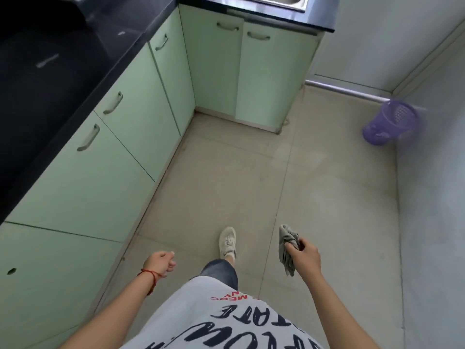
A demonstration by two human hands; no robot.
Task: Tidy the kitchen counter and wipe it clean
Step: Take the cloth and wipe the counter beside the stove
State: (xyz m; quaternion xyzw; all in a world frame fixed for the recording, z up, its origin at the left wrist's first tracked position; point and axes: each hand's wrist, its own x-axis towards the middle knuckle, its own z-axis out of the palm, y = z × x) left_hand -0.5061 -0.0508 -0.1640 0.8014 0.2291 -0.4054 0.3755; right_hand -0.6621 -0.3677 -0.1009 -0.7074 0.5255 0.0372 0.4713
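Observation:
My right hand [305,255] grips a crumpled grey cloth [288,241] that hangs down over the floor, to the right of my body. My left hand [161,263], with a red string at the wrist, is loosely curled and holds nothing. The black counter [50,79] runs along the left and turns across the top, well away from both hands. A steel sink [284,1] is set in the far counter at the top edge.
Pale green cabinet doors [120,152] with metal handles stand under the counter. A purple mesh bin [391,122] sits on the beige tiled floor [239,177] by the right wall. My foot in a white shoe [227,241] is stepping forward.

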